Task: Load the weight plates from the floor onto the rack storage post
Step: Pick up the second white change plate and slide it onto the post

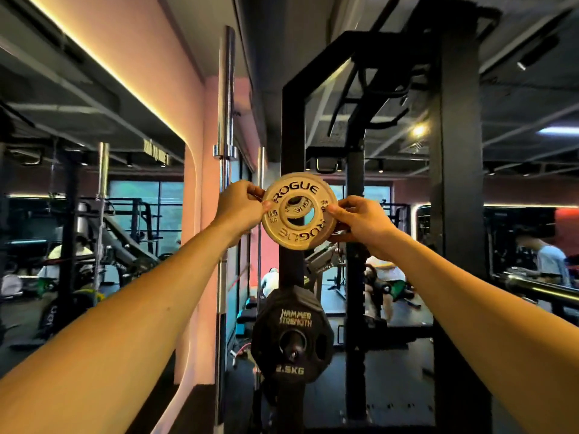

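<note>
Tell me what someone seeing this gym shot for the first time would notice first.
First, the tan Rogue plate held up at centre frame against the black rack upright, left hand pinching its left edge, right hand its right; a smaller plate shows through its hole. Below it, a black Hammer Strength plate sits on a post low on the same upright. To the left, a chrome barbell stands upright by the pink wall.

Two bare forearms, left hand, right hand (no sleeves)
</note>
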{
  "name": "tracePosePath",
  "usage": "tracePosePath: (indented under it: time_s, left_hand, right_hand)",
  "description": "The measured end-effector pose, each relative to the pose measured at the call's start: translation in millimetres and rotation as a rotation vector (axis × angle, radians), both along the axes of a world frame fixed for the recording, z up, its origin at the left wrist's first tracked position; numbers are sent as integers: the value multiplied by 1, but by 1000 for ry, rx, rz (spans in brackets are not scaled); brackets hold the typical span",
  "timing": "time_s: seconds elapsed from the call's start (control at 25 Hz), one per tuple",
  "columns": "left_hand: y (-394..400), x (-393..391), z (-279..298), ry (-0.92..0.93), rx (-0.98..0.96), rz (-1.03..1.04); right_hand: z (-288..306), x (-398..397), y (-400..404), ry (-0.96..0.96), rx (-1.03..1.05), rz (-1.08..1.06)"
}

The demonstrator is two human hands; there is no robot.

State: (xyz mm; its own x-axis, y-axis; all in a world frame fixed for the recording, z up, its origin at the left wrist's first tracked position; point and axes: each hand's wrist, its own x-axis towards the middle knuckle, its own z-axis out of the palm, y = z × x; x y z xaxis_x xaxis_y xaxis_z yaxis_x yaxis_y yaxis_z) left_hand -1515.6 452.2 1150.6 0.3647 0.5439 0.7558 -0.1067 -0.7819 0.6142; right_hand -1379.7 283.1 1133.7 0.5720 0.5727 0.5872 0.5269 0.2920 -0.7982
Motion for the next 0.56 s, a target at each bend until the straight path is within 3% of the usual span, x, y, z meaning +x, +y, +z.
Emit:
tracePosePath:
  time_s: [0.56]
  left_hand:
    - [94,107,62,-144,77,-34]
  right_hand:
    - [59,92,95,-76,98,-88]
